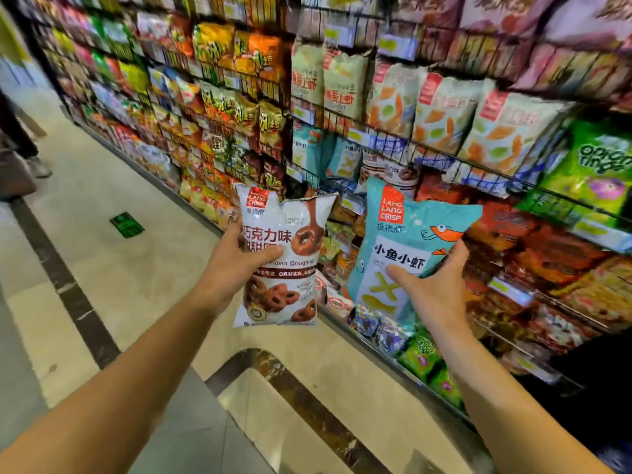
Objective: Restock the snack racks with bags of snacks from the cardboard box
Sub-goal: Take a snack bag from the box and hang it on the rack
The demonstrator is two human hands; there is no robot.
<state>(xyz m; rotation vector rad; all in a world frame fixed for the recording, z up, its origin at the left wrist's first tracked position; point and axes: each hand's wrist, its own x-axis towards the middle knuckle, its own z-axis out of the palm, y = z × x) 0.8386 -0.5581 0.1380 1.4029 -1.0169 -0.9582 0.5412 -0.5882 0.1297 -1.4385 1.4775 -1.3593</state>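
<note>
Two bags: both upright, facing the racks point(403, 131).
Left hand point(239, 261): grips doughnut bag point(284, 254).
Right hand point(434, 282): grips teal bag point(407, 241), nearer matching teal stock point(345, 159) above.

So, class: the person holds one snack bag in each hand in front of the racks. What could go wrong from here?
1. Each hand, left hand and right hand, pinches its bag only at one edge, so the white chocolate-doughnut bag or the teal fish-and-shrimp bag might slip.
2. With both hands full, neither is free to part the packed wire racks, so shelved bags could get knocked out.
</note>
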